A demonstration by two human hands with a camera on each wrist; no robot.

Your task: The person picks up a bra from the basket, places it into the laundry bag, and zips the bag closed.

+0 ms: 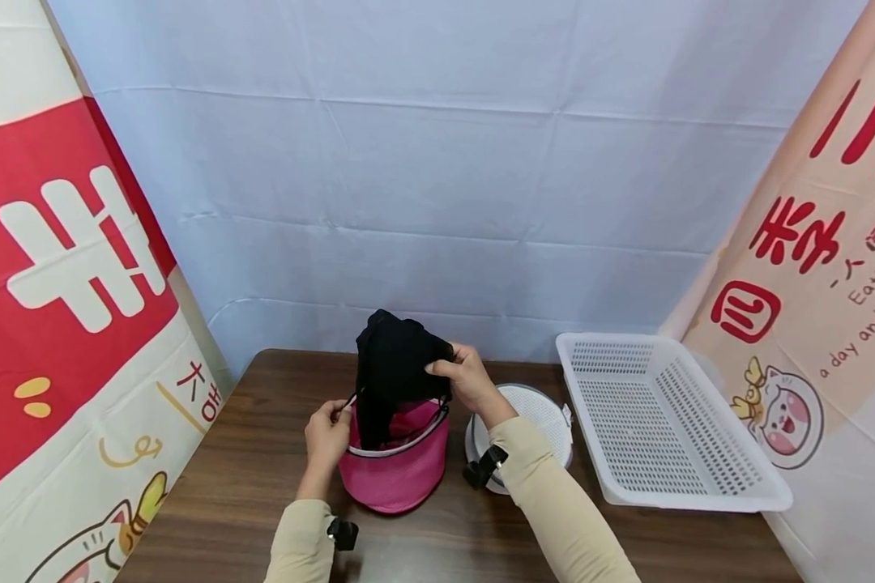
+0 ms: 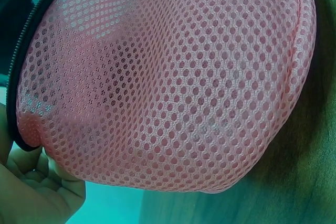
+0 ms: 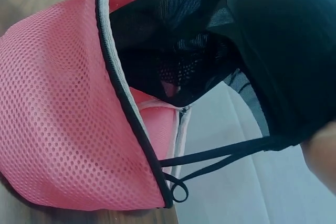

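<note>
A pink mesh laundry bag [image 1: 394, 483] stands on the table with its zippered mouth open upward. My left hand [image 1: 326, 435] pinches the bag's rim on the left side; in the left wrist view the fingers [image 2: 44, 184] curl at the dark zipper edge. Above the mouth, my right hand [image 1: 470, 380] grips a black bra [image 1: 401, 356] between thumb and fingers. The bra's lower end hangs into the bag. In the right wrist view its moulded cup [image 3: 289, 35], mesh fabric and thin straps [image 3: 220, 154] show, the straps crossing the bag's rim.
A round white mesh item [image 1: 535, 413] lies right of the bag, partly behind my right forearm. Further right sits a white perforated plastic basket [image 1: 612, 453]. The brown wooden table [image 1: 226, 486] meets a pale cloth backdrop, with printed cloths on both sides.
</note>
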